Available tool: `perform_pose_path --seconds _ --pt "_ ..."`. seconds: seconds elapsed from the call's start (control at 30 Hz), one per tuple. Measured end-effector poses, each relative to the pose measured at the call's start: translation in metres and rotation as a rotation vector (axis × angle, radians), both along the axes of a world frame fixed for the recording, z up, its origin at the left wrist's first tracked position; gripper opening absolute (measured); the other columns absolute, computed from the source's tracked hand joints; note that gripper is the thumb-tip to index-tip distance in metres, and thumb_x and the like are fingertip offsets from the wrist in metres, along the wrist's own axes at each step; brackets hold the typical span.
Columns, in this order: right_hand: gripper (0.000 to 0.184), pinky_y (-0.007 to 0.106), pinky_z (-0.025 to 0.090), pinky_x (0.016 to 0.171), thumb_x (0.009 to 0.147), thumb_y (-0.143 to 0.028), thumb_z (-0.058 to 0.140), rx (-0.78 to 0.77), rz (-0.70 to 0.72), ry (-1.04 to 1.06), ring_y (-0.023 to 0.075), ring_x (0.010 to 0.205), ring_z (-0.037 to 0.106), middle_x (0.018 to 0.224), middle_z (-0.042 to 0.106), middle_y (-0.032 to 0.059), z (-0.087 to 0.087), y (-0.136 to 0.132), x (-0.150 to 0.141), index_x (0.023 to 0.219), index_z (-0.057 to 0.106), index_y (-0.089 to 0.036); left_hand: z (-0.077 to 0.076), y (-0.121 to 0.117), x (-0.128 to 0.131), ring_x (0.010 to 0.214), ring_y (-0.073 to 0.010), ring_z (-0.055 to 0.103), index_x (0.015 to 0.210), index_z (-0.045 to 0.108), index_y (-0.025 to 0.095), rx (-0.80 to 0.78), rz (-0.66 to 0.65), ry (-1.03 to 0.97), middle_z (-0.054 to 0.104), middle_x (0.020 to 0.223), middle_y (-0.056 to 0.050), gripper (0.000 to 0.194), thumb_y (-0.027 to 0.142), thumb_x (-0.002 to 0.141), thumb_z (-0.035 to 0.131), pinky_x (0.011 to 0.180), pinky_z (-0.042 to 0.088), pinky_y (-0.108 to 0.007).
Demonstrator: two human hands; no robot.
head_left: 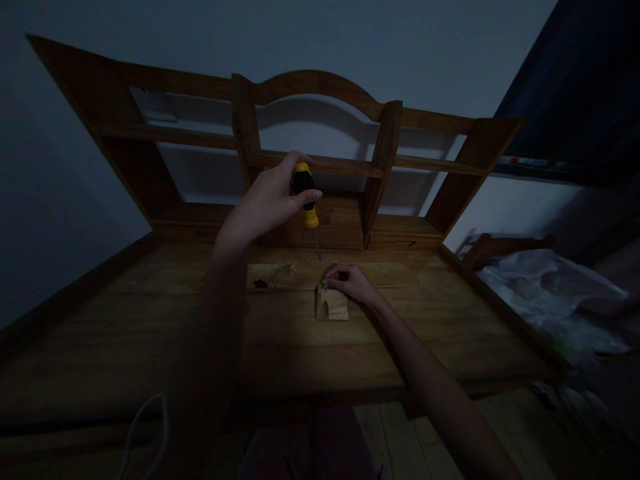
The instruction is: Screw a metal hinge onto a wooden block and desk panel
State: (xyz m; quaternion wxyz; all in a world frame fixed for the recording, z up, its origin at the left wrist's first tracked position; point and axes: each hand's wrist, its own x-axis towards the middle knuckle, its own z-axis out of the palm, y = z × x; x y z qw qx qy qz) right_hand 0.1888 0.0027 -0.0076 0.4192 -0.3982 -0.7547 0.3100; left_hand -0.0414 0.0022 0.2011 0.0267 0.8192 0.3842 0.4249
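Observation:
My left hand [280, 187] is closed around the yellow-and-black handle of a screwdriver [311, 219], holding it raised over the desk. The shaft points down, its tip apart from the wood and a little above my right hand [353, 283]. That hand has its thumb and fingers pinched together at the top edge of a small wooden block [334, 307]. At the fingertips shows a small metal piece [326, 287], too dark to name more exactly. Behind the block a long pale wooden board [275, 275] with a dark knot lies flat.
The wooden desk top [165, 320] carries a shelf hutch [315, 83] along the wall. A white cable [163, 413] loops at the lower left. To the right of the desk, clear plastic bags [545, 287] lie by a wooden chair back [500, 245]. The room is dim.

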Motion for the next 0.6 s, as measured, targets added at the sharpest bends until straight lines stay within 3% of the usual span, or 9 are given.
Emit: perform_pose_path --seconds 0.27,0.6 --pt "0.018 0.027 0.045 0.067 0.082 -0.036 0.074 -0.029 -0.037 -0.033 0.0141 0.072 0.057 0.080 0.069 0.0022 -0.0025 0.0005 -0.0040 0.084 0.073 -0.018 -0.0009 0.0037 -0.0014 0.097 -0.0256 0.063 0.127 0.052 0.026 -0.004 -0.032 -0.004 0.065 0.104 -0.004 0.053 0.048 0.081 0.068 0.088 0.049 -0.041" --pt "0.009 0.033 0.048 0.086 0.091 -0.023 0.063 0.173 -0.008 -0.185 0.0179 0.089 0.065 0.095 0.072 0.0055 0.0052 -0.0055 -0.0047 0.089 0.071 -0.020 0.0003 0.0002 -0.0035 0.096 -0.0243 0.063 0.129 0.053 0.024 -0.013 -0.025 0.000 0.065 0.101 -0.004 0.055 0.047 0.082 0.068 0.089 0.048 -0.038"
